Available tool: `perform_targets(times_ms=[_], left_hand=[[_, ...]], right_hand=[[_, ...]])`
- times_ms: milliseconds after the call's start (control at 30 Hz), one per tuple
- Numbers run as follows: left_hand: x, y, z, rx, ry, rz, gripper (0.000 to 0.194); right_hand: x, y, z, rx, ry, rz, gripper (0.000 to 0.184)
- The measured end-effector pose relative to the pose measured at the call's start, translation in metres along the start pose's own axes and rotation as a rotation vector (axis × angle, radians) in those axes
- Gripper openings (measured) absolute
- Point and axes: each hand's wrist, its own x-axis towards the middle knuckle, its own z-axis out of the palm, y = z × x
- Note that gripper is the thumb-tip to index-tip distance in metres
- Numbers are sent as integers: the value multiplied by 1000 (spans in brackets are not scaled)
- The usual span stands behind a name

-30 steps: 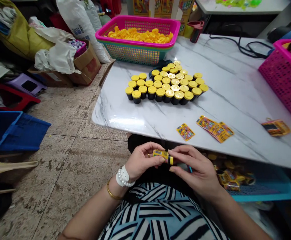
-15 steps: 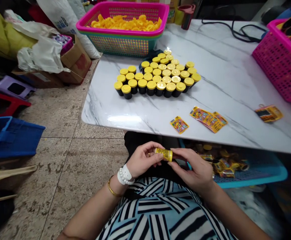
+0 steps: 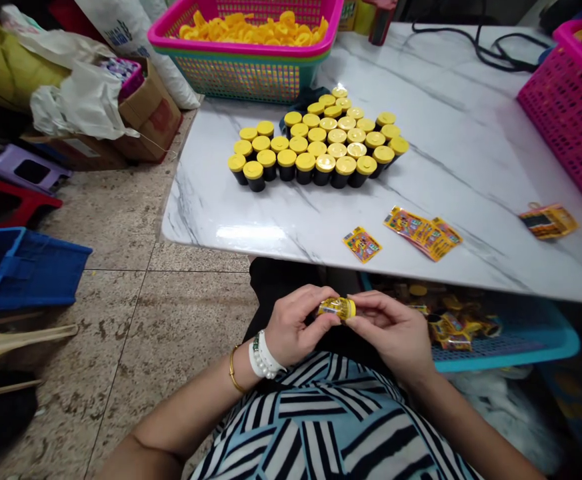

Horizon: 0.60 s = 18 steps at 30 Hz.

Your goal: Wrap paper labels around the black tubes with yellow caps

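Above my lap, both hands hold a small tub with a yellow lid and a yellow printed wrapper (image 3: 337, 307) around its side, lying sideways. My left hand (image 3: 301, 323) pinches the wrapped end between thumb and fingers. The fingers and thumb of my right hand (image 3: 395, 333) close on the lid end. On the table in front, several black tubs with yellow lids (image 3: 315, 148) stand upright in a tight group. A single printed label (image 3: 362, 245) lies near the table edge, with a fanned stack of similar labels (image 3: 425, 232) to its right.
A pink basket (image 3: 243, 48) of yellow plastic pieces stands at the back of the marbled table (image 3: 211, 213). Another pink basket (image 3: 565, 113) is at the right, near a few packaged pieces (image 3: 549, 221). Below the table edge, a blue basket (image 3: 521, 350) holds wrapped tubs. A blue crate (image 3: 45, 270) sits at left.
My hands have shifted slightly right with the tub, and my left fingers now cover its end more closely. The camera view has tilted a little; things on the table have stayed put.
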Motion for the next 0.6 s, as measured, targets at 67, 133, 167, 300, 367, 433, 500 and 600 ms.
perform_targets(times_ms=[67, 133, 167, 300, 367, 433, 500, 600], left_hand=[[0, -6, 0, 16, -10, 113, 28], [1, -12, 0, 3, -30, 132, 29], [1, -14, 0, -23, -29, 82, 33], [2, -15, -2, -328, -57, -416, 46], [0, -13, -3, -435, -126, -577, 40], [-1, -10, -4, -368, -135, -543, 34], [0, -8, -6, -212, -113, -393, 29], [4, -12, -9, -70, -153, -235, 28]], right_hand=[[2, 4, 0, 93, -36, 146, 23], [4, 8, -2, 148, -54, 203, 27], [5, 9, -3, 152, -46, 179, 28], [5, 15, -6, -1, -35, -62, 24], [4, 18, -7, -82, -68, -128, 25], [5, 20, -6, -73, -80, -112, 24], [7, 22, -3, 18, -75, -24, 22], [13, 22, 0, 155, -87, 161, 24]])
